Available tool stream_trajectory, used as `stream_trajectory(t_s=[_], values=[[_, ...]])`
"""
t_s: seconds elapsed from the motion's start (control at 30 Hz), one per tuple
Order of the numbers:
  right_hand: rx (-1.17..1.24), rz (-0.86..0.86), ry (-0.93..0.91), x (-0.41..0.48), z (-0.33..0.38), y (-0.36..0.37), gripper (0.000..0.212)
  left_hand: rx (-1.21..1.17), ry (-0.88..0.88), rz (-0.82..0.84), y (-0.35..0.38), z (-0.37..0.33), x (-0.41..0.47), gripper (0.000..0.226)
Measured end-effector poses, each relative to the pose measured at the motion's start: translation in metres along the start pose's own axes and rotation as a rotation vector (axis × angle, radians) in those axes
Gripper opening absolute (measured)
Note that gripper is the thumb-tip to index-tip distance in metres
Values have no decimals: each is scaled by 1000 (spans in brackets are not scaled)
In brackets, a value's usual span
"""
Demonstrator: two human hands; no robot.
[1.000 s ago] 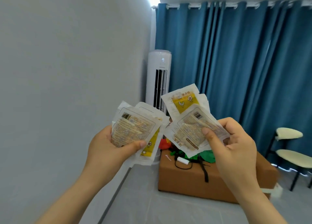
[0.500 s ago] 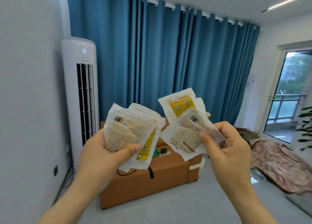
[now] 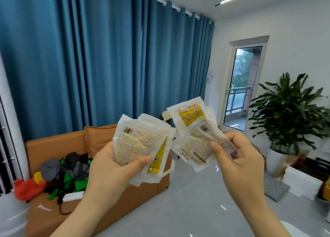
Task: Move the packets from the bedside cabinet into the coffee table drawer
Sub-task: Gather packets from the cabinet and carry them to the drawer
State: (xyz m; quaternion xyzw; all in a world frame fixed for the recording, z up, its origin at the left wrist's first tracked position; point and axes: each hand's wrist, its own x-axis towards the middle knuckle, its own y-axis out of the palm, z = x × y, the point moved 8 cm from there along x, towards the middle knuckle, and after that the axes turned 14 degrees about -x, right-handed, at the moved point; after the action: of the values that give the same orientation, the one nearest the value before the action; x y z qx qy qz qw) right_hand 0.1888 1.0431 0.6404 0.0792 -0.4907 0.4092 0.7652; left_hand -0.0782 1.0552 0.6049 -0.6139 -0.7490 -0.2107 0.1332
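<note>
Carrying seems the step in hand, with the load split in two and held up before the blue curtain [image 3: 89, 58]. The left hand [image 3: 109, 167] pinches the left stack of packets [image 3: 141, 142], thumb pressed across the printed face. The right hand [image 3: 239, 158] pinches the right stack of packets [image 3: 194, 129] the same way. Fanning each stack under a thumb likely keeps the slick wrappers from sliding apart. Neither bedside cabinet nor coffee table drawer shows, only a tan sofa [image 3: 53, 147] strewn with clothes [image 3: 67, 168] and a potted plant [image 3: 287, 115], so the drop-off is not yet done.
</note>
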Motion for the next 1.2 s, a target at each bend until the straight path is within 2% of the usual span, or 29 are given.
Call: stream_trajectory(t_s=[0.23,0.43,0.8,1.07,1.2], values=[[-67,-37,69,51,-87,16,9,-72,-27,62,71,56,74,38],[-138,-49,102,84,-143,58,11,-108,-78,138,107,117,149,32],[-352,-136,279,124,-243,133,11,-175,-212,369,169,240,290,34],[-448,-189,477,120,-336,140,15,-161,-402,475,251,337,328,28],[-502,-208,557,115,-397,133,17,-136,-490,529,307,388,333,38]])
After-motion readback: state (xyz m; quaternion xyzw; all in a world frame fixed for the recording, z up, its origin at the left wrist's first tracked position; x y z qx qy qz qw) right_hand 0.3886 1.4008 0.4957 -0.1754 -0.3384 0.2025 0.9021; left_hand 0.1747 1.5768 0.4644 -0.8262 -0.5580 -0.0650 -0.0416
